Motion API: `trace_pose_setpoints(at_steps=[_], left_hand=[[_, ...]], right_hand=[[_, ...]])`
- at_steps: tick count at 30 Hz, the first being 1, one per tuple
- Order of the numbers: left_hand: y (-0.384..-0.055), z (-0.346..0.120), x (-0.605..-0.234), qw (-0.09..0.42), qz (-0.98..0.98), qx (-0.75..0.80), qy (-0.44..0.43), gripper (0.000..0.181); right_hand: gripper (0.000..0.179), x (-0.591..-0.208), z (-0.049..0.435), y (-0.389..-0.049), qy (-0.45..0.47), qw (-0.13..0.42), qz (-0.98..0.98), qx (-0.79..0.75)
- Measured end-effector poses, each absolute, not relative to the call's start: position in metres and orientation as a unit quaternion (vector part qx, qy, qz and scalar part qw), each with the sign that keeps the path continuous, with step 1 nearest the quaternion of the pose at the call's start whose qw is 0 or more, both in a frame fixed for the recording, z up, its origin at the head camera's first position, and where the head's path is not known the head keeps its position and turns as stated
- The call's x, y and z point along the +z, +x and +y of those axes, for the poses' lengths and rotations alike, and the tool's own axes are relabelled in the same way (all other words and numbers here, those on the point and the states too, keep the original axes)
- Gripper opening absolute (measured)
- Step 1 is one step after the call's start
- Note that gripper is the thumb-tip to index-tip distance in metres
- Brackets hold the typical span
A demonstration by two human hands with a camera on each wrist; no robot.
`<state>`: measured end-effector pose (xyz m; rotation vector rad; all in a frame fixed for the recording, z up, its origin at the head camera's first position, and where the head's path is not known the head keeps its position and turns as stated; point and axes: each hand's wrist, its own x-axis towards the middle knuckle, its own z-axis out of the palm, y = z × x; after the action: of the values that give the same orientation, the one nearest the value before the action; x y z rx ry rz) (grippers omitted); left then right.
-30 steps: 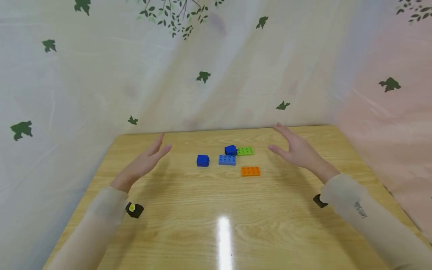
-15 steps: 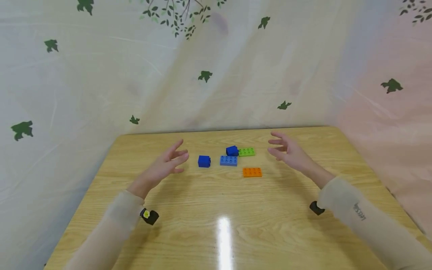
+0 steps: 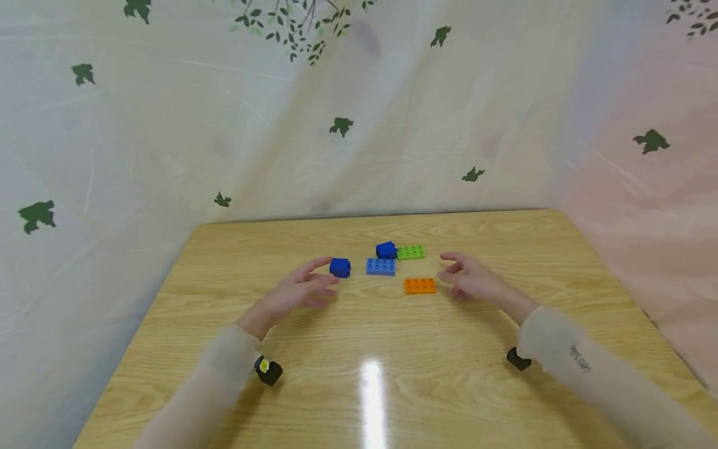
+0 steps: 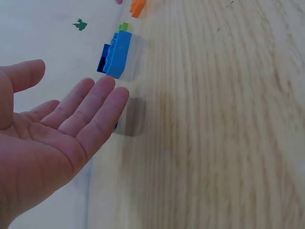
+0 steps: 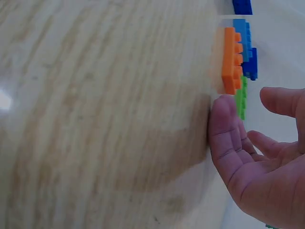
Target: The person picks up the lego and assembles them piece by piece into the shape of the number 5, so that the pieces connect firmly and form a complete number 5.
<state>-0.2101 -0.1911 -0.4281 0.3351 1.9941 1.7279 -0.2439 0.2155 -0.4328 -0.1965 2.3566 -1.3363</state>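
Observation:
My left hand point(image 3: 293, 294) reaches over the table just left of a dark blue brick point(image 3: 339, 267), its fingers extended and holding nothing. In the left wrist view, the fingers point(image 4: 90, 107) mostly hide that brick; contact cannot be told. Right of an orange studded brick point(image 3: 419, 286) is my right hand point(image 3: 473, 279), fingers slightly bent and nothing held. The right wrist view has its fingertips close to the orange brick point(image 5: 229, 62). Between the hands lie a light blue brick point(image 3: 381, 267), another dark blue brick point(image 3: 386, 250) and a light green brick point(image 3: 411, 252).
All the bricks lie on a wooden table point(image 3: 336, 362), towards its far side. A pale cloth point(image 3: 269, 137) with leaf and bird prints hangs behind the table. Small black wrist cameras point(image 3: 268, 370) sit at both sleeve cuffs.
Both hands have come lower and nearer the bricks. The left has moved right to the dark blue brick, and the right has dropped down beside the orange one. The bricks stay in place.

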Motion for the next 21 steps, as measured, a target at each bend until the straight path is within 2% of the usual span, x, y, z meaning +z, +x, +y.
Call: trace_pose_setpoints(at_steps=[7,14,21], left_hand=[[-0.211,-0.174,-0.44,0.264,0.728,0.626,0.094,0.056],[-0.211,-0.163,-0.441,0.263,0.728,0.631,0.06,0.048],[-0.212,-0.153,-0.443,0.286,0.732,0.617,0.042,0.042]], right_hand=[[0.057,-0.442,0.21,-0.241,-0.053,0.208,0.866,-0.451],[0.043,-0.445,0.2,-0.24,-0.066,0.203,0.882,-0.42],[0.031,-0.445,0.185,-0.236,-0.083,0.208,0.884,-0.41]])
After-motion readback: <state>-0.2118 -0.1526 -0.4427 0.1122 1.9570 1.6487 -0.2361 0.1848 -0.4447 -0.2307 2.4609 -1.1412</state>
